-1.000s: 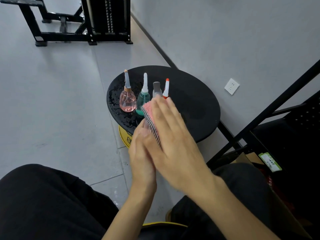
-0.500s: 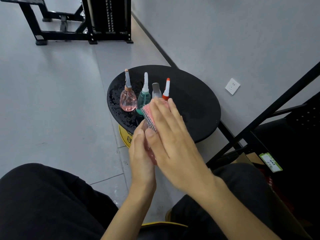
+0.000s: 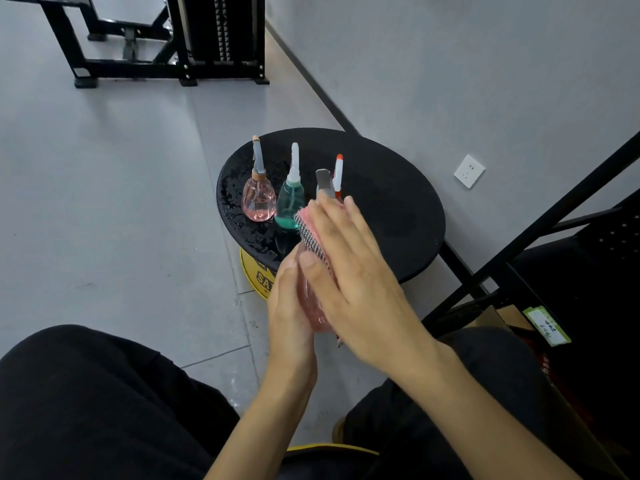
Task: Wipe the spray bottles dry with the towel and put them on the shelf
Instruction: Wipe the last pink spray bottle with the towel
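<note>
A clear pink-tinted plastic spray bottle [image 3: 310,303] is held in the left hand [image 3: 290,317], whose fingers are curled about its lower body, at lap height just in front of the round black surface [image 3: 391,216]. A pink towel with a black-and-white checked edge [image 3: 311,233] is pressed flat against the bottle's right side by the right hand [image 3: 349,271], fingers extended and close together, not closed around anything. The bottle's long axis is judged to run away from the body, towards the surface; its head is hidden by the towel. Wiping is judged to be in progress. Upright on the wet surface are a round pink glass bottle with a tan collar [image 3: 258,199], a teal bottle with a white nozzle [image 3: 290,206], a grey-capped bottle [image 3: 323,181] and an orange-tipped one [image 3: 338,174], the last two partly hidden behind the fingertips. The black metal shelf [image 3: 540,216] lies to the right, nearer the right hand; a transfer would call for a rightward carry.
</note>
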The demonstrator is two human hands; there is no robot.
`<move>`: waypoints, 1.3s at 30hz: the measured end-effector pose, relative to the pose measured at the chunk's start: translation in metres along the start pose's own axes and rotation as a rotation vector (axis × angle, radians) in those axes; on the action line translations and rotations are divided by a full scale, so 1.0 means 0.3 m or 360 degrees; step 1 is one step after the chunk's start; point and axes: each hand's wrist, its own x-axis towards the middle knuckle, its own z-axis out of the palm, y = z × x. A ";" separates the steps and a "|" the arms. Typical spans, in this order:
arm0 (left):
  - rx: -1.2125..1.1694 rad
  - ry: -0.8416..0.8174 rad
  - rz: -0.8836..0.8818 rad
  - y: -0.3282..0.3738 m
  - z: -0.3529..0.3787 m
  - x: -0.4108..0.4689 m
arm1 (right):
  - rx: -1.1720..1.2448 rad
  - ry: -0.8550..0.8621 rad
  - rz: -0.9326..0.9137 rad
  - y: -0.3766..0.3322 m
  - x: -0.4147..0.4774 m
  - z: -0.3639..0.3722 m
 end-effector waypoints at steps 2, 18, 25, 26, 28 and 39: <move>-0.0077 -0.0001 -0.0028 -0.013 -0.004 0.006 | -0.0097 -0.0033 -0.0062 0.006 -0.031 0.014; -0.0191 -0.0298 -0.0448 -0.151 0.092 0.194 | 0.0227 0.0425 -0.0058 0.289 0.007 -0.073; -0.0209 -0.0570 -0.0429 -0.244 0.169 0.298 | 0.0255 0.0406 0.0004 0.435 0.042 -0.081; -0.0206 -0.0601 -0.0428 -0.260 0.178 0.313 | 0.0253 0.0420 0.0010 0.451 0.048 -0.079; -0.0172 -0.0644 -0.0441 -0.291 0.195 0.345 | 0.0220 0.0473 0.0002 0.490 0.060 -0.070; 0.0074 -0.0581 -0.0508 -0.480 0.211 0.558 | 0.0151 0.0963 0.0149 0.727 0.192 -0.065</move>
